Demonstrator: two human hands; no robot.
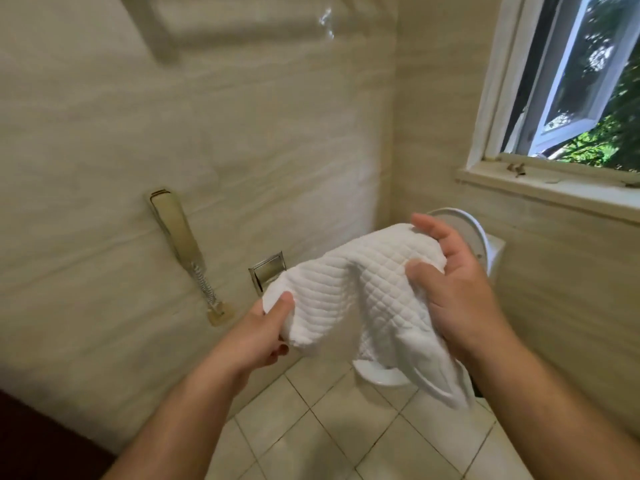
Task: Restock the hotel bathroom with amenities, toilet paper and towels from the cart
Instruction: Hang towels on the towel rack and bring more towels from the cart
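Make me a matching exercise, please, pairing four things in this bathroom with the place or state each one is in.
Things
1. white quilted towel
2. beige corded wall telephone
3. white-framed glass window
4. white plastic toilet lid

Places and states
A. swung open, upper right of the picture
B. raised upright, partly hidden behind the towel
C. mounted on the wall at the left of the picture
D. gripped by the left hand and the right hand

Pairs: 1-D, 2-C, 3-A, 4-B
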